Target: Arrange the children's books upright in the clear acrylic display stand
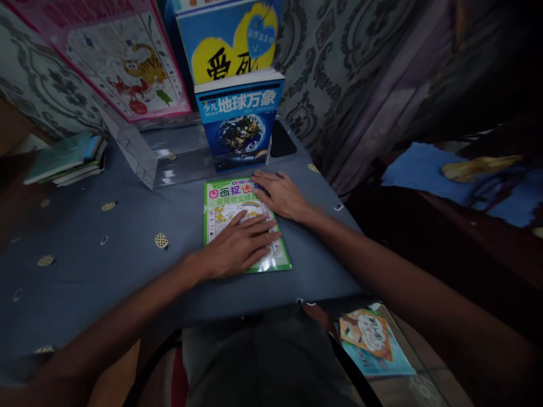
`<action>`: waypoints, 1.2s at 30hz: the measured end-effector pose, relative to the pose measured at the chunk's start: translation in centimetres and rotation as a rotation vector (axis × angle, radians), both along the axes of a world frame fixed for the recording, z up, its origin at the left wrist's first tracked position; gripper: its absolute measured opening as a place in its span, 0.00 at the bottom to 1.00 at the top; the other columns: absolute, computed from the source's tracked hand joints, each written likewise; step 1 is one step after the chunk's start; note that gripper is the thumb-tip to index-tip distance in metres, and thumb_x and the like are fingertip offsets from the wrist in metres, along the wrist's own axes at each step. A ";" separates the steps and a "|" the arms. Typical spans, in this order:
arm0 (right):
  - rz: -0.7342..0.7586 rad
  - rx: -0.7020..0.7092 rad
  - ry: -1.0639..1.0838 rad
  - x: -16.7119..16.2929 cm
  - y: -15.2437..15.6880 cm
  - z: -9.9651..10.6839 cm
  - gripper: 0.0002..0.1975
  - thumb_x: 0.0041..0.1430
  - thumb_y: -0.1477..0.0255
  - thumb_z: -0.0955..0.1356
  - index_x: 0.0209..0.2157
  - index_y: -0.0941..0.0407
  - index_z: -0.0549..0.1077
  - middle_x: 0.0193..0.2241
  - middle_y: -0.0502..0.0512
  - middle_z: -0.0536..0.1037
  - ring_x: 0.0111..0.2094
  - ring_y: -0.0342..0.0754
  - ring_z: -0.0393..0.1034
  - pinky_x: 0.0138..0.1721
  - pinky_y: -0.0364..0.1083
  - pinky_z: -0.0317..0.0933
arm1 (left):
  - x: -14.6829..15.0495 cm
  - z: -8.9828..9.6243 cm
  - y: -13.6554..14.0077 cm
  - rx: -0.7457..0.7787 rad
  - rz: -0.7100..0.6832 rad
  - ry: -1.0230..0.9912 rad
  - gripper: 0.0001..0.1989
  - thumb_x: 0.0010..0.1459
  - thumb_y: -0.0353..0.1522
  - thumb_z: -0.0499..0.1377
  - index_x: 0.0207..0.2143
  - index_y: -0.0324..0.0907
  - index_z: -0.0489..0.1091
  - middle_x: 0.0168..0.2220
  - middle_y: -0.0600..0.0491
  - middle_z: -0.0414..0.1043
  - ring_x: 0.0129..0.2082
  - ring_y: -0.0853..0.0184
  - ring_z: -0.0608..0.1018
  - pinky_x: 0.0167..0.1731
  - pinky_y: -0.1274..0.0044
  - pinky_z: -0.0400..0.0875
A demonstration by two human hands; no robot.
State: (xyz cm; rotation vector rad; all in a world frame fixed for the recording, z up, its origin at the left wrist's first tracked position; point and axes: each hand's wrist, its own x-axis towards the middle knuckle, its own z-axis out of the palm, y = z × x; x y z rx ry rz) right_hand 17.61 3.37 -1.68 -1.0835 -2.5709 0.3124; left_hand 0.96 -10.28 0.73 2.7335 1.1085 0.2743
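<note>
A green-bordered children's book (224, 220) with a drawing and coloured Chinese lettering on its cover lies flat near the table's front edge. Across the lower middle of that cover rests my left hand (240, 243), its fingers stretched out and slightly spread. My right hand (278, 195) lies over the book's upper right corner with its fingers extended, hiding part of the title. Just beyond my hands, a blue book with a globe picture (241, 133) stands upright in a clear acrylic stand (136, 150).
Behind the globe book stand a blue-and-yellow book (212, 42) and a large pink-framed book (139, 68). Several books (68, 158) are stacked at left. A dark phone-like object (282, 140) lies behind the globe book. Below the table at right are more books (373, 345).
</note>
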 end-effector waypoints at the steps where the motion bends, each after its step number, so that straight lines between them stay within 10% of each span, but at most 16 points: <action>1: 0.001 0.002 0.004 0.0 0.0 0.0 0.23 0.71 0.68 0.59 0.62 0.60 0.69 0.65 0.66 0.68 0.66 0.59 0.61 0.66 0.65 0.49 | 0.2 0.0 -0.6 -0.006 -0.029 -0.006 0.22 0.74 0.38 0.44 0.64 0.45 0.65 0.67 0.48 0.65 0.70 0.58 0.61 0.70 0.55 0.49; 15: -0.019 0.017 -0.005 -0.1 -0.1 -0.3 0.23 0.71 0.68 0.59 0.63 0.58 0.68 0.65 0.64 0.68 0.66 0.58 0.61 0.66 0.65 0.50 | 0.3 0.2 -2.7 -0.003 -0.126 -0.089 0.19 0.73 0.35 0.49 0.61 0.47 0.67 0.66 0.48 0.66 0.68 0.59 0.64 0.69 0.56 0.54; 20: 0.008 0.074 0.002 0.0 -0.3 -0.1 0.21 0.70 0.69 0.60 0.59 0.58 0.72 0.65 0.65 0.69 0.66 0.61 0.62 0.64 0.69 0.52 | -5.0 -0.5 0.8 0.069 0.153 -0.313 0.18 0.71 0.32 0.48 0.59 0.44 0.68 0.61 0.45 0.72 0.62 0.61 0.72 0.61 0.61 0.68; 26: 0.396 0.116 0.107 -3.4 -3.1 1.3 0.17 0.70 0.72 0.61 0.53 0.54 0.77 0.56 0.61 0.78 0.59 0.56 0.70 0.62 0.62 0.58 | -12.2 -1.6 6.4 0.066 0.427 -0.309 0.15 0.68 0.34 0.51 0.51 0.41 0.74 0.53 0.46 0.78 0.53 0.59 0.78 0.57 0.62 0.71; 36: 0.679 0.067 0.143 -5.6 -9.7 1.0 0.17 0.71 0.74 0.61 0.55 0.59 0.76 0.54 0.65 0.79 0.58 0.54 0.72 0.62 0.59 0.63 | -12.4 -3.0 6.8 0.113 0.422 -0.264 0.16 0.69 0.33 0.51 0.52 0.41 0.74 0.55 0.46 0.77 0.55 0.60 0.77 0.59 0.64 0.68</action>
